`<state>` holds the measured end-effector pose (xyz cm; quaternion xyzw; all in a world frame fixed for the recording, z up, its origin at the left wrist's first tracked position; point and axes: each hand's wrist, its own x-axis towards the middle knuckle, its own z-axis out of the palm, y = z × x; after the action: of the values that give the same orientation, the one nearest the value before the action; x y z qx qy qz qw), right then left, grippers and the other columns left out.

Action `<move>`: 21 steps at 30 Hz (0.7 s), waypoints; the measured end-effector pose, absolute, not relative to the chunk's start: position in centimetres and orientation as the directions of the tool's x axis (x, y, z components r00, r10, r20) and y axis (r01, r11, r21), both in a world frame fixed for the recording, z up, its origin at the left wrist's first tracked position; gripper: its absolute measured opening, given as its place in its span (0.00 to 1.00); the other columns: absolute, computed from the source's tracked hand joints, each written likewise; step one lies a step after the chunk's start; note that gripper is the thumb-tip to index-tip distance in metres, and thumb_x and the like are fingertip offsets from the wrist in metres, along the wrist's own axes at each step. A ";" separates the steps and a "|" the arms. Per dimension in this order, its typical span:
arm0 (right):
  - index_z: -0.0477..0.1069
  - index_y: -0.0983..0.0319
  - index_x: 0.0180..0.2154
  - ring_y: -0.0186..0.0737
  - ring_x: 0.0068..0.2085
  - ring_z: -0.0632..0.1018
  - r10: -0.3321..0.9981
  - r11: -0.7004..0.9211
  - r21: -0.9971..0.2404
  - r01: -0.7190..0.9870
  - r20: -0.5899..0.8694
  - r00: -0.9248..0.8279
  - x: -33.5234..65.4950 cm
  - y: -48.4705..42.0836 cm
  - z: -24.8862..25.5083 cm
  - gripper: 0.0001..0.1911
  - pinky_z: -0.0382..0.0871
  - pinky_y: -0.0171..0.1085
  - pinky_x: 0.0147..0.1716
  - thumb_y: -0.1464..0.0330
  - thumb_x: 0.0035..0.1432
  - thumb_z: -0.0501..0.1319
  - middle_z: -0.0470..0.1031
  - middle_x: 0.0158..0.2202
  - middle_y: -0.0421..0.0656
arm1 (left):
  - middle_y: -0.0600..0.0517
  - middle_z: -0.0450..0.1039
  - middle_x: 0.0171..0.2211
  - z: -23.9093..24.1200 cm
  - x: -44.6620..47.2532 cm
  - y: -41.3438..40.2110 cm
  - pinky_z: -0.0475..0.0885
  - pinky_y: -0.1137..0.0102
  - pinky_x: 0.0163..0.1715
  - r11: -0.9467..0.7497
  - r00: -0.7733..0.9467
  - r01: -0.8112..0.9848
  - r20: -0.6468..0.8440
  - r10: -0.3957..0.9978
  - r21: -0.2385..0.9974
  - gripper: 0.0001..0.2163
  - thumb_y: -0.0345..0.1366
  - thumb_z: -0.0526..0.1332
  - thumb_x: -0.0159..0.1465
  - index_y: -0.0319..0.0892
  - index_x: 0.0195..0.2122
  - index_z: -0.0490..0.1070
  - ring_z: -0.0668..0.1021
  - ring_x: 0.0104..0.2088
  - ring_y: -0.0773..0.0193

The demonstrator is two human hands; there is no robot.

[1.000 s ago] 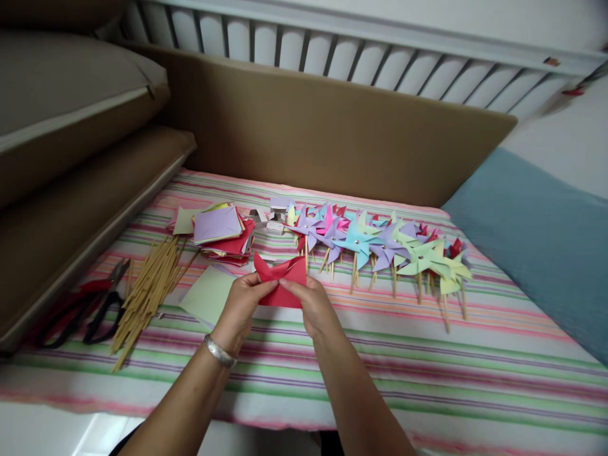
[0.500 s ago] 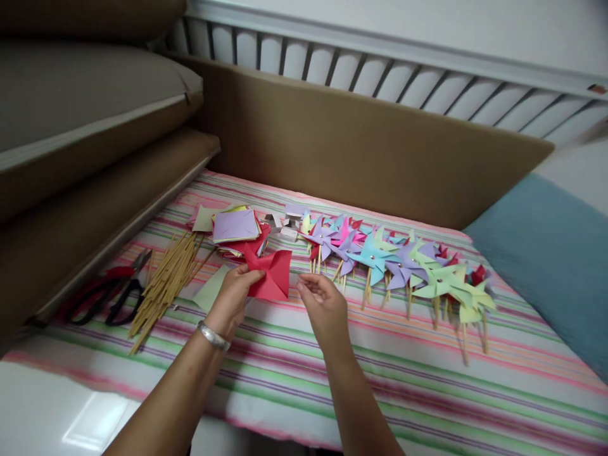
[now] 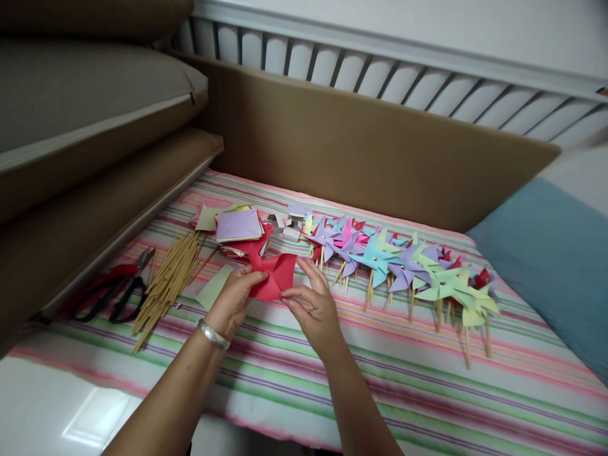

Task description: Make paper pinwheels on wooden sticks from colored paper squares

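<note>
A red paper pinwheel (image 3: pixel 280 273), partly folded, is held above the striped cloth. My left hand (image 3: pixel 237 292) grips its left side, the thumb pressed near the middle of the paper. At the lower right corner, the thumb and forefinger of my right hand (image 3: pixel 311 304) pinch the paper, while its other fingers stretch up along the right edge. Behind the pinwheel lies a stack of coloured paper squares (image 3: pixel 239 226), a purple one on top. A pale green sheet (image 3: pixel 215 288) rests on the cloth beside my left hand.
Thin wooden sticks (image 3: pixel 168 285) lie in a pile at left, next to black-handled scissors (image 3: pixel 116 291). Finished pinwheels on sticks (image 3: pixel 408 266) spread across the right. Small open boxes (image 3: pixel 291 228) stand behind. Brown padded panels (image 3: pixel 370 139) border the striped cloth (image 3: pixel 380 386).
My right hand has moved left and up to the red paper and now pinches its lower right corner. My left hand keeps its hold.
</note>
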<state>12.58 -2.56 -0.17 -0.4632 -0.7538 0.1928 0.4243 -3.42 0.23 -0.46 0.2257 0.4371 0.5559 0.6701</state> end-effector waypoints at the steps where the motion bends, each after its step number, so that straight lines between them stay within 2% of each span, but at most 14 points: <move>1: 0.76 0.56 0.31 0.48 0.63 0.55 0.875 0.476 -0.712 0.517 0.443 -0.195 12.6 -2.5 -0.2 0.06 0.51 0.53 0.59 0.71 0.54 0.61 0.60 0.61 0.43 | 0.52 0.75 0.19 -0.5 -3.3 0.2 0.66 0.75 0.24 0.283 0.015 -0.532 -0.326 0.945 0.798 0.07 0.30 0.69 0.40 0.36 0.23 0.75 0.73 0.20 0.68; 7: 0.76 0.57 0.27 0.48 0.63 0.57 0.939 0.328 -0.843 0.426 0.340 -0.051 12.5 -2.4 0.0 0.03 0.50 0.52 0.59 0.69 0.51 0.63 0.61 0.60 0.44 | 0.50 0.77 0.23 -0.3 -2.3 -0.4 0.67 0.74 0.27 0.290 0.093 -0.453 -0.280 0.956 0.843 0.08 0.31 0.69 0.43 0.36 0.26 0.77 0.74 0.22 0.68; 12: 0.75 0.57 0.26 0.48 0.63 0.57 0.948 0.277 -0.846 0.455 0.319 0.017 12.5 -2.3 -0.1 0.02 0.49 0.52 0.59 0.68 0.50 0.64 0.62 0.59 0.44 | 0.50 0.77 0.24 -0.5 -1.5 -0.6 0.66 0.73 0.28 0.275 0.135 -0.417 -0.240 0.961 0.867 0.08 0.33 0.69 0.44 0.37 0.27 0.77 0.74 0.24 0.67; 21: 0.74 0.57 0.26 0.47 0.62 0.57 0.951 0.251 -0.841 0.479 0.307 0.041 12.5 -2.3 -0.3 0.04 0.50 0.51 0.59 0.68 0.52 0.62 0.63 0.59 0.44 | 0.52 0.77 0.24 -0.6 -1.3 -0.7 0.66 0.76 0.27 0.267 0.138 -0.422 -0.230 0.963 0.866 0.07 0.31 0.68 0.45 0.38 0.27 0.78 0.73 0.23 0.70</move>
<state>12.51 -2.26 -0.32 -0.5557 -0.6432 0.2565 0.4601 -1.32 -0.75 -0.63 0.3269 0.4140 0.5095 0.6798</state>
